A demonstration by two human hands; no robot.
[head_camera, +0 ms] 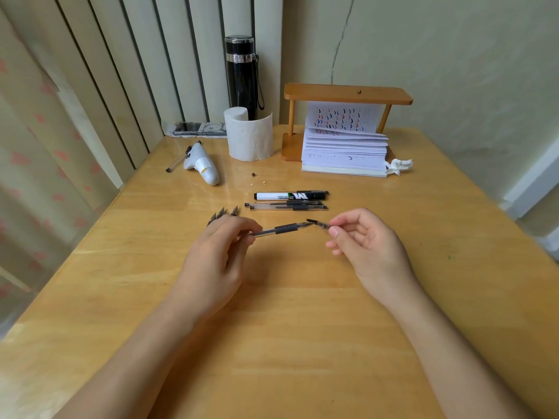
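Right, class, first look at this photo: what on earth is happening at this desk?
A person at a wooden table is working on a gel pen. The left hand holds its back end. The right hand pinches a small dark piece, perhaps a cap, right at the pen's tip. Two more pens and a marker lie just beyond, untouched.

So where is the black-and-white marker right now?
Head view: the marker lies flat near centre, just behind the two clear pens, in front of the tissue roll.
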